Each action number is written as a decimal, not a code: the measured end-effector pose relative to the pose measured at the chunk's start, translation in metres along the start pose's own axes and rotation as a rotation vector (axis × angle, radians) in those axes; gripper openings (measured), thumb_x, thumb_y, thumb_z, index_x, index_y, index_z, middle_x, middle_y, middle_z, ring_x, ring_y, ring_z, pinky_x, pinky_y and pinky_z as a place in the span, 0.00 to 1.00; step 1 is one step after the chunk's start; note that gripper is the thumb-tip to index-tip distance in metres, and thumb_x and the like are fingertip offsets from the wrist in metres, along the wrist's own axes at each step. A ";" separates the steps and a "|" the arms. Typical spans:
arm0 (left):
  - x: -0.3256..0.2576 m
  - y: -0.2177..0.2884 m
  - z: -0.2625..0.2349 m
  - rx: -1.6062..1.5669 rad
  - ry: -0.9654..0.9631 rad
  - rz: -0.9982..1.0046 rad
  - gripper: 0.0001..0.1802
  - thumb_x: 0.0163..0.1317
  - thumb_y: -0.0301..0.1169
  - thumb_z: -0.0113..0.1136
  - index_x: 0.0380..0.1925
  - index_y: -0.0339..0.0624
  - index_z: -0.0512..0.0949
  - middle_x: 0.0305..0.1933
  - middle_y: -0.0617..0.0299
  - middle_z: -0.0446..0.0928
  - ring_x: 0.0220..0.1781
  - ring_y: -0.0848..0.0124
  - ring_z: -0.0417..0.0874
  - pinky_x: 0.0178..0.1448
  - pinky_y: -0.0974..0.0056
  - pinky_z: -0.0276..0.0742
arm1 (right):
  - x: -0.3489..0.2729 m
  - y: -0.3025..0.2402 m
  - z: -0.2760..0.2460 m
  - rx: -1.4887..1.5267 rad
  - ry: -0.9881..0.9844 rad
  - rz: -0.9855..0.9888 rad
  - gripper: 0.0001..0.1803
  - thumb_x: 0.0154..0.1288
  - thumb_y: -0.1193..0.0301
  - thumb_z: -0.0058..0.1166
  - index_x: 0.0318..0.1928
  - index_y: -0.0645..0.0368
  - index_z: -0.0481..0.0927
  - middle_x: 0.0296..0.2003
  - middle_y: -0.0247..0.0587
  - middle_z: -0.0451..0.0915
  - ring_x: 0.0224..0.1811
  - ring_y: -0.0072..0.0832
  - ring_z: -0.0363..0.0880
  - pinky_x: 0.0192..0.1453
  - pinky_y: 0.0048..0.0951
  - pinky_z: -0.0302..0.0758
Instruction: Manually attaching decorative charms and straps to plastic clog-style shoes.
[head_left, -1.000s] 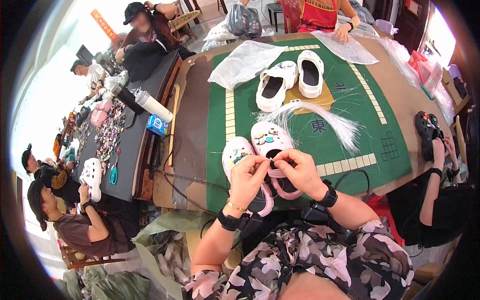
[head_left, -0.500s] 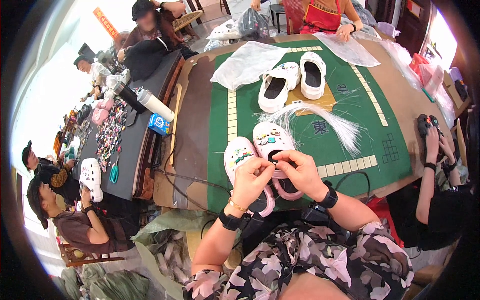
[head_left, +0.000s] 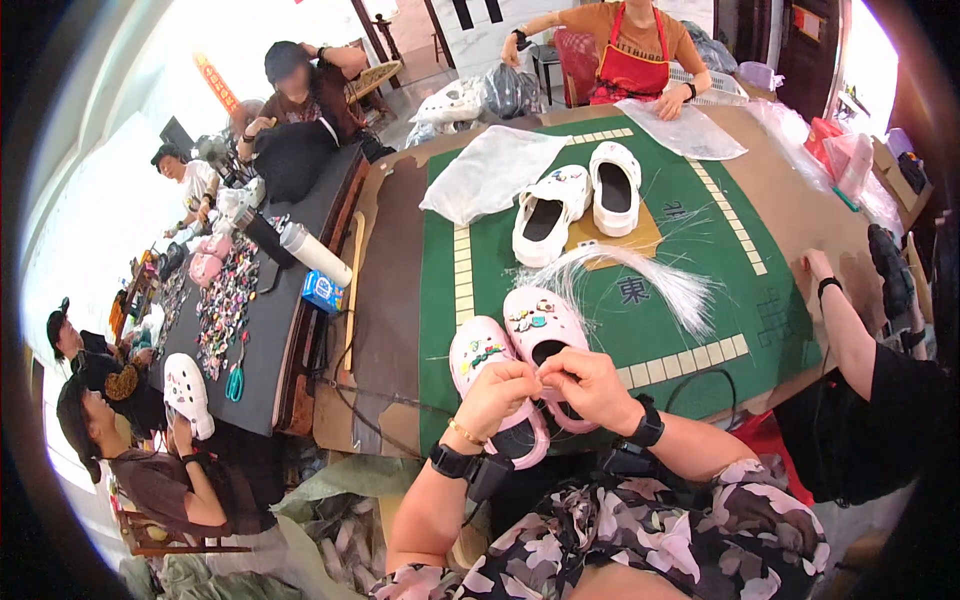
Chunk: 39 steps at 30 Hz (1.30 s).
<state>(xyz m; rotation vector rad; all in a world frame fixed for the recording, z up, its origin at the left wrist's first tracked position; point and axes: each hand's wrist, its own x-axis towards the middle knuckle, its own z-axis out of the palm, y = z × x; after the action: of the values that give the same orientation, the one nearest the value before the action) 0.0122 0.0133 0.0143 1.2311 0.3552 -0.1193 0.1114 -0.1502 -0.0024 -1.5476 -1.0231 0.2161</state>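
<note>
Left hand (head_left: 503, 388) and right hand (head_left: 588, 385) are pinching tightly, anything gripped too small to tell, above 2 pink clogs (head_left: 522, 308) on green mat (head_left: 745, 330), both clogs already wearing charms (head_left: 484, 354), remaining work unclear

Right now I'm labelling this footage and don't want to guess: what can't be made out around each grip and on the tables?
Anything pinched in the left grip or right grip: head view, too small, fingers cover it.
Middle of the left pink clog: head view, behind the left grip.
Small colourful pieces: head view, too small to tell apart.
Dark clog: head view, blurred near the right rim.
</note>
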 end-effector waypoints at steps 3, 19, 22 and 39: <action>0.001 0.003 -0.002 0.013 -0.017 -0.018 0.06 0.62 0.27 0.59 0.25 0.41 0.78 0.18 0.75 0.68 0.14 0.88 0.58 0.18 0.77 0.47 | 0.000 0.001 0.001 0.013 -0.005 0.006 0.05 0.60 0.76 0.59 0.37 0.60 0.84 0.30 0.44 0.82 0.31 0.36 0.81 0.36 0.32 0.75; -0.014 0.008 0.026 1.047 0.359 0.707 0.08 0.54 0.28 0.67 0.31 0.39 0.78 0.28 0.57 0.78 0.30 0.61 0.82 0.33 0.61 0.76 | -0.001 0.000 0.000 0.004 0.011 -0.002 0.07 0.63 0.74 0.58 0.40 0.62 0.82 0.34 0.45 0.82 0.35 0.39 0.82 0.41 0.33 0.77; -0.016 0.004 0.024 1.119 0.347 0.713 0.06 0.56 0.28 0.65 0.30 0.39 0.77 0.26 0.55 0.78 0.26 0.57 0.81 0.30 0.58 0.75 | -0.003 0.004 0.003 -0.067 -0.008 -0.083 0.06 0.63 0.75 0.58 0.40 0.61 0.81 0.34 0.44 0.81 0.37 0.40 0.81 0.42 0.35 0.77; -0.009 -0.008 0.014 0.636 0.363 0.361 0.05 0.57 0.28 0.64 0.28 0.37 0.80 0.21 0.70 0.75 0.24 0.83 0.71 0.29 0.72 0.69 | -0.002 0.016 0.012 -0.285 0.096 -0.417 0.09 0.55 0.78 0.61 0.38 0.60 0.78 0.33 0.42 0.79 0.37 0.42 0.78 0.43 0.38 0.75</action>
<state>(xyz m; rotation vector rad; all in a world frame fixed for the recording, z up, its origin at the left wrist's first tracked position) 0.0041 -0.0030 0.0140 1.9352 0.4175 0.3316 0.1102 -0.1412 -0.0207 -1.5376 -1.3137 -0.3030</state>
